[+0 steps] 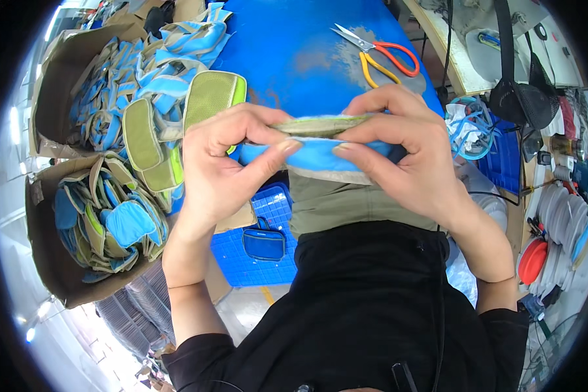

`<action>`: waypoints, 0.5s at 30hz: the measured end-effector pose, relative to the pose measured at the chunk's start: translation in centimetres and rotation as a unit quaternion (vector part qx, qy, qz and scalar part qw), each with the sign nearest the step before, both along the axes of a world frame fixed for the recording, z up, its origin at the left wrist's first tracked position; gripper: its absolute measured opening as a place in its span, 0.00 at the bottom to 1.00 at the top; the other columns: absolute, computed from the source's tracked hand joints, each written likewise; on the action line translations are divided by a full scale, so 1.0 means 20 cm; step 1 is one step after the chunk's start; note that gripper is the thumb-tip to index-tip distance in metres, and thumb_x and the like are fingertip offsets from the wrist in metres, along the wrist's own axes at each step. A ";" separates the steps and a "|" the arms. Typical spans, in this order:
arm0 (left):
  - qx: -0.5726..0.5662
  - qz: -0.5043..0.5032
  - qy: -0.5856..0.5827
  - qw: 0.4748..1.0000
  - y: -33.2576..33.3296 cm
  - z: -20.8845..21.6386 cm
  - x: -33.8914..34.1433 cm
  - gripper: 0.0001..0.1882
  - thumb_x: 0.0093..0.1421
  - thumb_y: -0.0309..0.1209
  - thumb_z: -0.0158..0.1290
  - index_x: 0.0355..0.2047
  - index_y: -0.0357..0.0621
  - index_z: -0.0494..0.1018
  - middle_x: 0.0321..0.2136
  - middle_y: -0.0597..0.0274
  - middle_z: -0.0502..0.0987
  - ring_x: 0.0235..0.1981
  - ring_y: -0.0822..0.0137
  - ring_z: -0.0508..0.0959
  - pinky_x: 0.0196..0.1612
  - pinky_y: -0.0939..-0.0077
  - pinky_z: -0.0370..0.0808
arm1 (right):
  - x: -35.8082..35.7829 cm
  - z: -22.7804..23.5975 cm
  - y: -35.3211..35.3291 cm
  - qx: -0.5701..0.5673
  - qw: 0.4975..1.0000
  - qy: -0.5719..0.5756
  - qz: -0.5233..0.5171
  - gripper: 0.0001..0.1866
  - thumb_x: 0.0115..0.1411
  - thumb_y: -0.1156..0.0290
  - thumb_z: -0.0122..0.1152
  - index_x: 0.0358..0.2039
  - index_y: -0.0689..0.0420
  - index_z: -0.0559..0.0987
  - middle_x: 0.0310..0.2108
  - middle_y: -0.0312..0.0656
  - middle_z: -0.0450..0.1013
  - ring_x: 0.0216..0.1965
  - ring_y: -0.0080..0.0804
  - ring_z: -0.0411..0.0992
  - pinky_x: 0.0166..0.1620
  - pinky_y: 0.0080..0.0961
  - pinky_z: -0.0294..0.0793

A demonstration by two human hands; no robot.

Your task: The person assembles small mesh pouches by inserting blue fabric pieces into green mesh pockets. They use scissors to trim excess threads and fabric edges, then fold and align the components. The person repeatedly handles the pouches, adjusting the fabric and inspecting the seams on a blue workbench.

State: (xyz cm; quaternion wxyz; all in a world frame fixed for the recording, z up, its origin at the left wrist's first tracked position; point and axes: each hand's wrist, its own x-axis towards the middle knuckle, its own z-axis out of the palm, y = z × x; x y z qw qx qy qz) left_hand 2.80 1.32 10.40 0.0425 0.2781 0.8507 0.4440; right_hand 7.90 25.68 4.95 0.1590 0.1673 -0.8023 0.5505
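Observation:
Both my hands are raised over my lap, pinching a sewn fabric piece [320, 155] in blue and olive green between thumbs and fingers. My left hand [225, 153] grips its left end and my right hand [408, 150] its right end. The layers part slightly along the upper side, with a green edge behind and blue cloth in front. Just beyond my left hand lie olive-green mesh panels [210, 98] with bright green edging. Past my right hand, scissors [374, 47] with one red and one yellow handle lie with their blades parted on the blue work surface [274, 62].
At left, one cardboard box [52, 78] holds blue and beige fabric strips, and a nearer box [42, 222] holds green and blue pieces. A small blue zippered pouch [264, 244] rests on a blue plastic crate [232, 264] below. A cluttered bench [454, 62] stands at right.

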 end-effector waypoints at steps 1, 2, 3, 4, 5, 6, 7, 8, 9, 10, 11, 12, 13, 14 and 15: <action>0.005 0.008 -0.001 1.000 0.00 -0.01 0.01 0.06 0.51 0.20 0.70 0.27 0.37 0.82 0.34 0.53 0.85 0.38 0.66 0.84 0.42 0.74 0.78 | 0.00 0.00 0.00 -0.010 1.000 0.000 0.003 0.05 0.52 0.72 0.76 0.29 0.54 0.87 0.37 0.40 0.79 0.39 0.39 0.77 0.43 0.33 0.71; 0.005 0.005 -0.002 1.000 -0.01 -0.01 0.02 0.06 0.51 0.19 0.69 0.27 0.37 0.81 0.35 0.52 0.85 0.38 0.66 0.84 0.43 0.74 0.78 | 0.00 0.00 0.00 -0.008 1.000 0.007 0.000 0.05 0.51 0.72 0.76 0.29 0.54 0.86 0.36 0.40 0.79 0.39 0.38 0.77 0.43 0.33 0.71; 0.006 0.001 -0.003 1.000 -0.01 -0.01 0.02 0.07 0.51 0.17 0.68 0.28 0.37 0.80 0.36 0.51 0.84 0.38 0.66 0.83 0.43 0.75 0.78 | -0.01 0.00 0.00 -0.006 1.000 0.013 -0.003 0.06 0.51 0.73 0.76 0.29 0.55 0.86 0.36 0.40 0.79 0.39 0.38 0.77 0.44 0.34 0.71; 0.006 -0.003 -0.004 1.000 -0.01 -0.01 0.03 0.07 0.52 0.16 0.68 0.28 0.36 0.80 0.37 0.51 0.84 0.39 0.67 0.83 0.44 0.75 0.78 | -0.01 0.00 0.00 -0.004 1.000 0.020 -0.006 0.06 0.50 0.74 0.76 0.28 0.55 0.85 0.35 0.39 0.79 0.39 0.38 0.77 0.44 0.34 0.71; 0.022 0.006 -0.001 1.000 -0.01 -0.03 0.03 0.07 0.51 0.17 0.68 0.27 0.37 0.80 0.36 0.52 0.84 0.37 0.67 0.83 0.42 0.75 0.78 | -0.01 0.00 0.00 -0.002 1.000 0.026 -0.004 0.06 0.50 0.74 0.76 0.28 0.55 0.84 0.35 0.39 0.79 0.39 0.37 0.77 0.44 0.33 0.70; 0.040 0.016 0.002 0.999 -0.01 -0.05 0.04 0.08 0.50 0.18 0.69 0.26 0.38 0.80 0.34 0.54 0.85 0.35 0.67 0.84 0.41 0.75 0.78 | -0.01 -0.01 0.00 0.001 1.000 0.031 -0.001 0.07 0.50 0.74 0.76 0.28 0.55 0.83 0.34 0.38 0.79 0.39 0.37 0.77 0.44 0.33 0.70; 0.057 0.026 0.005 0.998 -0.01 -0.06 0.05 0.08 0.50 0.18 0.70 0.25 0.39 0.80 0.33 0.55 0.85 0.33 0.67 0.84 0.39 0.76 0.78 | -0.01 -0.01 0.00 0.004 0.999 0.037 0.002 0.08 0.49 0.75 0.76 0.27 0.55 0.82 0.34 0.38 0.79 0.39 0.37 0.77 0.45 0.33 0.70; 0.065 0.023 0.013 0.998 -0.01 -0.07 0.05 0.09 0.49 0.18 0.70 0.25 0.39 0.79 0.32 0.56 0.85 0.33 0.67 0.84 0.39 0.75 0.78 | -0.01 -0.01 -0.01 0.010 0.999 0.041 0.004 0.08 0.49 0.75 0.76 0.27 0.54 0.82 0.34 0.37 0.79 0.39 0.36 0.77 0.44 0.33 0.70; 0.072 0.019 0.020 0.997 -0.01 -0.08 0.06 0.09 0.49 0.18 0.70 0.25 0.39 0.79 0.32 0.56 0.86 0.33 0.67 0.84 0.38 0.75 0.78 | -0.01 -0.01 0.00 0.016 0.999 0.045 0.004 0.09 0.49 0.75 0.75 0.27 0.54 0.81 0.34 0.37 0.79 0.38 0.36 0.77 0.44 0.33 0.69; 0.078 0.016 0.028 0.996 -0.01 -0.08 0.06 0.09 0.49 0.17 0.70 0.24 0.39 0.79 0.32 0.56 0.86 0.32 0.67 0.84 0.38 0.75 0.78 | -0.01 -0.01 0.00 0.021 0.999 0.049 0.005 0.09 0.48 0.75 0.75 0.27 0.54 0.80 0.34 0.36 0.79 0.38 0.36 0.77 0.44 0.33 0.69; 0.074 0.012 0.045 0.996 -0.01 -0.07 0.06 0.10 0.49 0.17 0.70 0.25 0.39 0.79 0.31 0.56 0.86 0.32 0.66 0.84 0.37 0.75 0.78 | -0.01 -0.01 0.00 0.026 0.998 0.056 0.002 0.10 0.48 0.76 0.75 0.27 0.53 0.80 0.34 0.36 0.79 0.38 0.35 0.76 0.44 0.33 0.69; 0.069 0.007 0.062 0.996 0.00 -0.07 0.06 0.10 0.48 0.17 0.70 0.25 0.38 0.79 0.31 0.56 0.86 0.32 0.65 0.84 0.37 0.74 0.78 | -0.01 -0.01 0.00 0.031 0.998 0.063 -0.001 0.10 0.48 0.76 0.75 0.27 0.53 0.80 0.33 0.35 0.79 0.37 0.35 0.76 0.43 0.32 0.68; 0.064 0.003 0.079 0.995 0.00 -0.07 0.06 0.10 0.48 0.17 0.70 0.25 0.38 0.79 0.31 0.56 0.86 0.32 0.64 0.84 0.37 0.74 0.78 | -0.01 -0.01 0.00 0.036 0.997 0.070 -0.004 0.11 0.48 0.76 0.75 0.27 0.52 0.79 0.33 0.34 0.79 0.37 0.34 0.76 0.43 0.32 0.67; 0.061 0.000 0.093 0.994 0.00 -0.06 0.06 0.10 0.48 0.16 0.70 0.25 0.38 0.79 0.31 0.56 0.86 0.32 0.64 0.84 0.36 0.73 0.78 | -0.01 -0.01 0.00 0.037 0.996 0.081 -0.004 0.11 0.47 0.76 0.75 0.27 0.52 0.79 0.33 0.33 0.79 0.36 0.34 0.75 0.42 0.32 0.67; 0.057 -0.004 0.107 0.993 0.00 -0.06 0.06 0.10 0.48 0.16 0.70 0.25 0.38 0.79 0.31 0.56 0.85 0.32 0.63 0.84 0.36 0.73 0.78 | -0.01 -0.02 0.00 0.038 0.995 0.092 -0.003 0.11 0.47 0.76 0.75 0.27 0.52 0.79 0.33 0.33 0.79 0.36 0.33 0.75 0.42 0.32 0.66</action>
